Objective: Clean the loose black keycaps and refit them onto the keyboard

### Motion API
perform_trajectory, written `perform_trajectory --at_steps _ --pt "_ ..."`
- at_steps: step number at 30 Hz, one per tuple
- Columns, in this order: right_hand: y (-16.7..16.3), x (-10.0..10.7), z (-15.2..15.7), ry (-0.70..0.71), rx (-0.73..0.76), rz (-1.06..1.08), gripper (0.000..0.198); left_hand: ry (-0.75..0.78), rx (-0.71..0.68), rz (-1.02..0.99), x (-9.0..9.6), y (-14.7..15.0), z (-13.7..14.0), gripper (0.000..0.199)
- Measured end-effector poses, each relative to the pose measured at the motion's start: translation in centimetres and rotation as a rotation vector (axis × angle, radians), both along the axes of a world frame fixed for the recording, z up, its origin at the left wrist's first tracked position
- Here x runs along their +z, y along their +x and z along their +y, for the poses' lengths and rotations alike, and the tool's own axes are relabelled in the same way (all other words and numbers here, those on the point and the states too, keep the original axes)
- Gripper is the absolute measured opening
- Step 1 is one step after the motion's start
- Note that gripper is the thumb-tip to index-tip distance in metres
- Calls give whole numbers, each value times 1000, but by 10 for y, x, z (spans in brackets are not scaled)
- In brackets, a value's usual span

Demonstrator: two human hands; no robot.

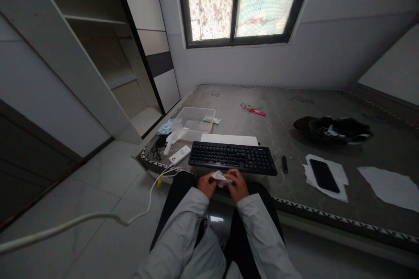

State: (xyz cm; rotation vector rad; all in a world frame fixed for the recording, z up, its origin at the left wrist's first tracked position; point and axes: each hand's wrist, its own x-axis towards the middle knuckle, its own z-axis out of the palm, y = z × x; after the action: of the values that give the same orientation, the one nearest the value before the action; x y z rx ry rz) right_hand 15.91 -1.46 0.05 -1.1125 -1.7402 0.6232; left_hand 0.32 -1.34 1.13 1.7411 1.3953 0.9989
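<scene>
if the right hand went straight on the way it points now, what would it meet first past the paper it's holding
Past the paper, the right hand would probably meet the keyboard's near edge, though its height relative to the keyboard is unclear.

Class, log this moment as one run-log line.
left hand: holds white piece; right hand: holds same piece; ahead: black keyboard; rightward: phone on white sheet

Between the fingertips of my left hand (pixel 207 184) and my right hand (pixel 238 185) I hold a small white piece of soft, paper-like material (pixel 220 176), creased and bunched, its upper part rising to a blunt peak. It sits off any surface, near the front edge of the grey patterned mattress (pixel 235 117), partly hidden by my fingers.
</scene>
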Motion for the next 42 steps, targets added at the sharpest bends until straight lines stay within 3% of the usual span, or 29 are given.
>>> perform_trajectory --at_steps 4,10,15,19,24,28,33,42 --pt "0 1 1 -5 5 49 19 -12 -26 -1 2 1 0 32" --pt "-2 -7 5 -258 69 207 30 -42 -64 -58 5 2 -1 31" --pt "-4 -11 7 -397 74 185 32 21 -26 -4 6 1 0 24" --pt "-6 -7 7 -403 -15 191 32 66 12 18 3 1 1 21" --pt "-5 -7 7 -421 -85 218 26 -5 110 -77 2 2 3 25" --pt "-3 -12 10 -450 -41 336 36 -92 131 -164 2 5 2 21" --pt "1 -21 15 -578 58 537 56 -149 154 -112 2 6 2 16" --pt "-8 -20 11 -535 128 523 37 -22 151 -108 1 4 3 16"
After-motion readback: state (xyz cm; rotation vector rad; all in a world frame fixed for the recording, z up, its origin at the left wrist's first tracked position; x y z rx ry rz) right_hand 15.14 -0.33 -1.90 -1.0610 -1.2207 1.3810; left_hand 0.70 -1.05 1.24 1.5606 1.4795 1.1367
